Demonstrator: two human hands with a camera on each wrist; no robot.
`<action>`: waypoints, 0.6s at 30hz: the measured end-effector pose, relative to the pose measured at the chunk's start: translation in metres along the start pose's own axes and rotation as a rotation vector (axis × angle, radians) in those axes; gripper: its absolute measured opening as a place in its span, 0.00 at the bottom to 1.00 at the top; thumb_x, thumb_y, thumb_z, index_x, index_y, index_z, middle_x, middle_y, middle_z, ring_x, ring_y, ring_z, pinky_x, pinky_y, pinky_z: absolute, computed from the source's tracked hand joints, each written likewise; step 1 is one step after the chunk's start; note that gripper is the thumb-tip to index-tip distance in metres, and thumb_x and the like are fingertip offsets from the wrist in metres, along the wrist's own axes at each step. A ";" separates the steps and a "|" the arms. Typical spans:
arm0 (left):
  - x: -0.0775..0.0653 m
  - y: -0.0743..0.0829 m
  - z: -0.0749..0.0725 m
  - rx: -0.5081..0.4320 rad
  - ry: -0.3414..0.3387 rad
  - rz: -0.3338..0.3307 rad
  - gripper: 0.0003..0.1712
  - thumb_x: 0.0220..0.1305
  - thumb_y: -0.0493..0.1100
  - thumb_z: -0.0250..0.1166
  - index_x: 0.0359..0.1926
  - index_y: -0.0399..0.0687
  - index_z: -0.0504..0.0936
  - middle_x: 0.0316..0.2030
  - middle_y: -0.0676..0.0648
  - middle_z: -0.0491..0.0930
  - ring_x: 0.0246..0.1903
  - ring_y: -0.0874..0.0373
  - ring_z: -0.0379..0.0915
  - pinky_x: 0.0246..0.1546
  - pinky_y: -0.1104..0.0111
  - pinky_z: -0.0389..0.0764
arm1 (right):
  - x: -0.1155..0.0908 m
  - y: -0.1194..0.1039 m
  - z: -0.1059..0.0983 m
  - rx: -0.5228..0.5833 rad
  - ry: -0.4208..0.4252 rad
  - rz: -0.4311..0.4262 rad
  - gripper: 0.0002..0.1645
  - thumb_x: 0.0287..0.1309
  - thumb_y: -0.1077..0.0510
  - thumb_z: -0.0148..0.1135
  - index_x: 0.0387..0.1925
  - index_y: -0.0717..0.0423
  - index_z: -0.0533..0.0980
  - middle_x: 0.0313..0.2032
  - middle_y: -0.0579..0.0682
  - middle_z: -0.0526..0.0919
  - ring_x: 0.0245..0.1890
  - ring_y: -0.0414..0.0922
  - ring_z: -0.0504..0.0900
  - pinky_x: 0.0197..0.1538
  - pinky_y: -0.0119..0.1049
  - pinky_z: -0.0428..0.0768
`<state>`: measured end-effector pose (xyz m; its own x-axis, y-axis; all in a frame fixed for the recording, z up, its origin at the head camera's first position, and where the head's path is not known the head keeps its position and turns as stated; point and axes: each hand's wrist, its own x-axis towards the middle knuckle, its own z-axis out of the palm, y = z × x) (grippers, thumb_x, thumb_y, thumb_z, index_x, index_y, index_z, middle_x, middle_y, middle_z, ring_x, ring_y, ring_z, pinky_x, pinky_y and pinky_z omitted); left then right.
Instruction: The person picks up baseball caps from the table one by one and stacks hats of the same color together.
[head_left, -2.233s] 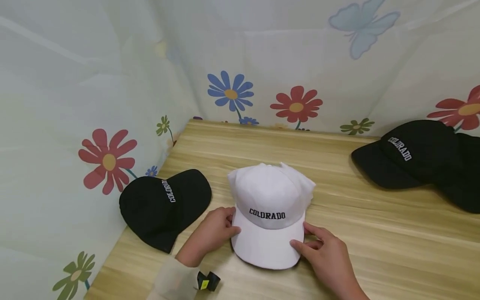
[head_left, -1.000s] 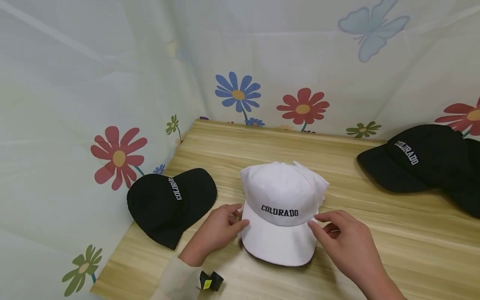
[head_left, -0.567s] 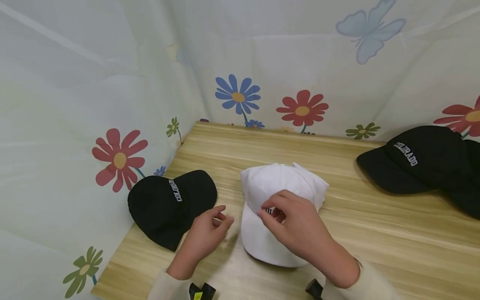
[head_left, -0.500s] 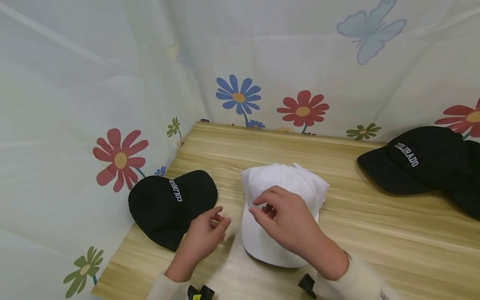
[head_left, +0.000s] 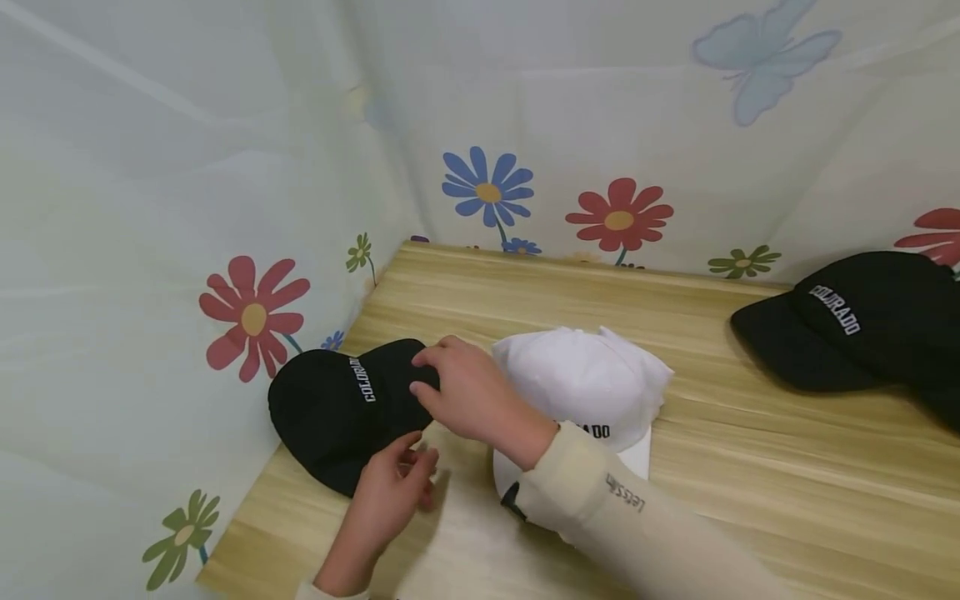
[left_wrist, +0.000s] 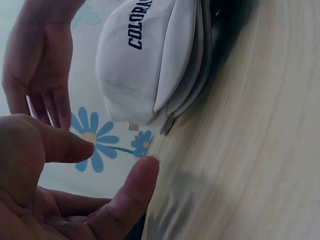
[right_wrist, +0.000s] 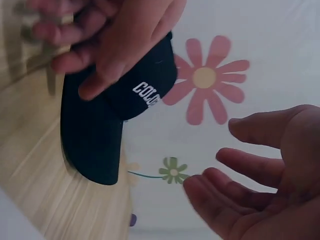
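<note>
A right hand (head_left: 468, 392), thumb and fingers parted, and a loosely curved left hand (head_left: 390, 483) hover by 1 black fabric baseball cap (head_left: 322, 408) on the wood-grain bench (head_left: 787, 467), left of stacked white fabric caps (head_left: 570, 367).

From above, the head view looks forward and down over the left hand (head_left: 390, 490) and right hand (head_left: 472, 393); wrist views look close past each; head and left wrist share the white cap (head_left: 581, 379).

You have two hands (head_left: 386, 492) and one table (head_left: 525, 287). You see at least two black caps (head_left: 315, 408) and at least one white cap (head_left: 573, 371).
</note>
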<state>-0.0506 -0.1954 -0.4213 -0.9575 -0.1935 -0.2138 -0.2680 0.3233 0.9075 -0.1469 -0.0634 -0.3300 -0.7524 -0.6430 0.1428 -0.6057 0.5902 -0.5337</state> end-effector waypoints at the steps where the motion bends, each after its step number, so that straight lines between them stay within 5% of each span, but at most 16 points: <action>1: -0.001 -0.001 -0.001 -0.021 -0.004 -0.011 0.29 0.68 0.45 0.60 0.64 0.32 0.68 0.38 0.39 0.81 0.20 0.54 0.79 0.24 0.64 0.82 | 0.007 0.000 0.003 -0.017 -0.020 0.005 0.21 0.65 0.50 0.60 0.55 0.56 0.78 0.52 0.54 0.80 0.51 0.49 0.79 0.56 0.42 0.77; 8: -0.006 -0.011 -0.010 -0.153 -0.066 -0.103 0.33 0.70 0.45 0.57 0.68 0.30 0.61 0.38 0.37 0.78 0.16 0.57 0.76 0.22 0.60 0.83 | 0.049 0.006 0.028 -0.140 -0.155 0.058 0.25 0.69 0.53 0.53 0.61 0.62 0.73 0.57 0.59 0.77 0.57 0.53 0.77 0.61 0.43 0.74; 18: -0.008 -0.020 -0.019 -0.227 -0.129 -0.109 0.38 0.71 0.47 0.56 0.70 0.26 0.54 0.43 0.35 0.77 0.21 0.57 0.77 0.23 0.59 0.83 | 0.084 0.011 0.063 -0.220 -0.248 0.169 0.27 0.71 0.51 0.45 0.67 0.54 0.67 0.69 0.52 0.66 0.68 0.54 0.66 0.62 0.53 0.73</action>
<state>-0.0355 -0.2176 -0.4312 -0.9339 -0.0917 -0.3455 -0.3532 0.0887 0.9313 -0.2004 -0.1416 -0.3767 -0.7775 -0.6101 -0.1526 -0.5394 0.7717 -0.3370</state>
